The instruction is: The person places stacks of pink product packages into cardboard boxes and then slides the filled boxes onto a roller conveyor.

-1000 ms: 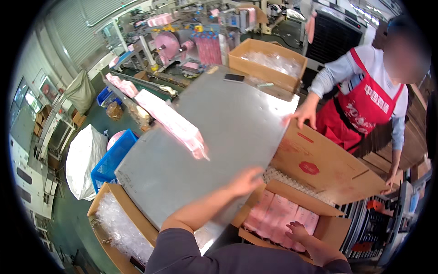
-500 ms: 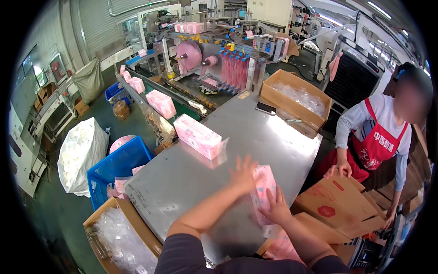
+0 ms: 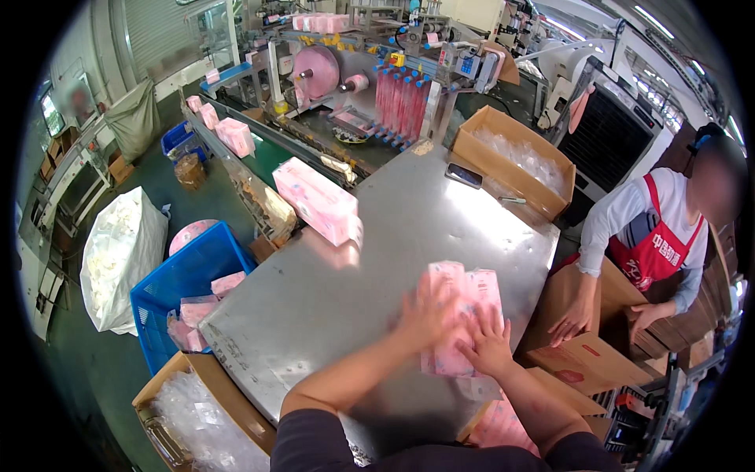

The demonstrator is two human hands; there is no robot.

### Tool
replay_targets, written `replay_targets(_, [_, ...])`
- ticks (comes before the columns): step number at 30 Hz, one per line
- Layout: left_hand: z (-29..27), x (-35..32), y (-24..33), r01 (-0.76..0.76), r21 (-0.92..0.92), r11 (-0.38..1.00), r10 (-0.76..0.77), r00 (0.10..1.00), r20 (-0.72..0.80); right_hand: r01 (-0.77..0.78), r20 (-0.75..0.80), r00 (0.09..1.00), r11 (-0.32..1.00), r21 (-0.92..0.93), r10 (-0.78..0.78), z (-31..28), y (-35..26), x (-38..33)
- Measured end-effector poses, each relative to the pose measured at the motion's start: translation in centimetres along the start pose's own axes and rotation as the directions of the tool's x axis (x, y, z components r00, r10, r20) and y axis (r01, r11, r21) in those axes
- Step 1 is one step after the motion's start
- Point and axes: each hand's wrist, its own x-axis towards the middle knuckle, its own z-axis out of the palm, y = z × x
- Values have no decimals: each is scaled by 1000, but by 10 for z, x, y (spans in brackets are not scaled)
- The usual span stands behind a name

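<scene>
Two long pink plastic-wrapped packs lie side by side on the metal table (image 3: 346, 322) in front of me. On the left pack (image 3: 446, 274) rests my left hand (image 3: 429, 315), somewhat blurred, its fingers apart. My right hand (image 3: 487, 344) lies flat with spread fingers on the right pack (image 3: 484, 286), near its lower half. Another long pink pack (image 3: 314, 200) sits where the conveyor meets the table, its clear wrapper end toward me. Below my right forearm, more pink packs (image 3: 500, 429) show inside an opened carton, partly hidden by my arm.
At right a co-worker in a red apron (image 3: 657, 250) handles an open cardboard box (image 3: 582, 358). A phone (image 3: 464, 175) lies near a carton of clear bags (image 3: 515, 153). To the left stand a blue crate (image 3: 149, 315), a white sack (image 3: 118, 259) and another bag-filled carton (image 3: 204, 409).
A second pack now lies beside the first, under my left hand, which was blurred above the table. The conveyor pack appears further left as the view shifted. The co-worker's box has opened out.
</scene>
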Motion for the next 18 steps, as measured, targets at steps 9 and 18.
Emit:
replay_targets(9, [-93,82,-115,503,134,854,-497,864,-80,-70,38,997,996,47,69,-13,-6,16])
replay_targets(18, [2,-68,29,-60,281,958,19,989,149,-52,128,990,999,2,52,-13,5,-6])
